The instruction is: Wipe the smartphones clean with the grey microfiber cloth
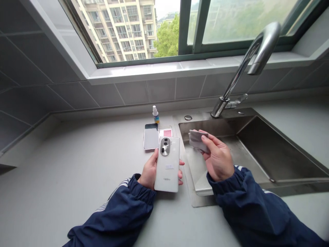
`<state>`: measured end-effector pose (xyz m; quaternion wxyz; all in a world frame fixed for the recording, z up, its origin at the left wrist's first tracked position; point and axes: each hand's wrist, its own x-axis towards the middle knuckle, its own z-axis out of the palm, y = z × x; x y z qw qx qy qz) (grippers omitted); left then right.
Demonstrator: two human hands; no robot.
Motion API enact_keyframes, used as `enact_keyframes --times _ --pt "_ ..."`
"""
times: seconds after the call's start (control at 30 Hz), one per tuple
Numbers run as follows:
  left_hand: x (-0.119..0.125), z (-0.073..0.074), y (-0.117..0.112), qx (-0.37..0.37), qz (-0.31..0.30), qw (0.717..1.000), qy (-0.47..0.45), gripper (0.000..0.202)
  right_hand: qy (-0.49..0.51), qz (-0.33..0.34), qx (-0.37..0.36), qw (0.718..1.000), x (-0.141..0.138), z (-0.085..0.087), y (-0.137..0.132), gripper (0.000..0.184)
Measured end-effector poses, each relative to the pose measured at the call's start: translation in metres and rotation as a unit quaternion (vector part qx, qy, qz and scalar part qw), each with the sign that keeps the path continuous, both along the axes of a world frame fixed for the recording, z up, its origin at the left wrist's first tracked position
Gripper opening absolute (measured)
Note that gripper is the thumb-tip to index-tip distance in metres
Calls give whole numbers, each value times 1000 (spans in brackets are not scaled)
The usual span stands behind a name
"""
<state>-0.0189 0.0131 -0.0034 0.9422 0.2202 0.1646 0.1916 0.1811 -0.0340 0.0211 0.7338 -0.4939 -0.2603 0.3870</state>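
White OPPO smartphone (167, 164) sits in the left hand (150, 169), back facing up and camera ring toward the window, just left of the stainless steel sink (272, 147). From where I'm watching, that hand is firmly closed around it: the palm is underneath, and the fingertips (181, 173) curl round the phone's right edge. A small paper label (169, 166) is stuck on the phone's back.

Right hand (218, 157) is over the sink, pinching a folded grey cloth (198, 141) between thumb and fingers. The cloth is near the phone but not touching it.

Left of the sink, on the grey counter (77, 178), lies a phone-sized pane (151, 136) with a dark upper band. Beside it, nearer the sink, is a packet with a pink patch (166, 133), and a small spray bottle (155, 115) stands behind them. A chrome gooseneck tap (246, 75) rises from the sink's back edge. Both navy sleeves (113, 212) carry white stripes.
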Motion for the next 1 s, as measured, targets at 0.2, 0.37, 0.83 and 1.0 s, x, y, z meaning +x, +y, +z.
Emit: enact_keyframes --times 0.2,0.37,0.83,1.0 --pt "2 -4 -13 29 -109 992 50 89 -433 87 76 894 -16 -13 -12 39" --pt "6 -5 -17 63 -34 995 76 68 -660 126 57 738 -27 -23 -17 61" --pt "4 -11 -19 179 217 946 164 33 -699 210 159 665 -36 -15 -27 69" --pt "11 -3 -12 2 163 984 76 38 -697 179 191 667 -38 -20 -25 60"
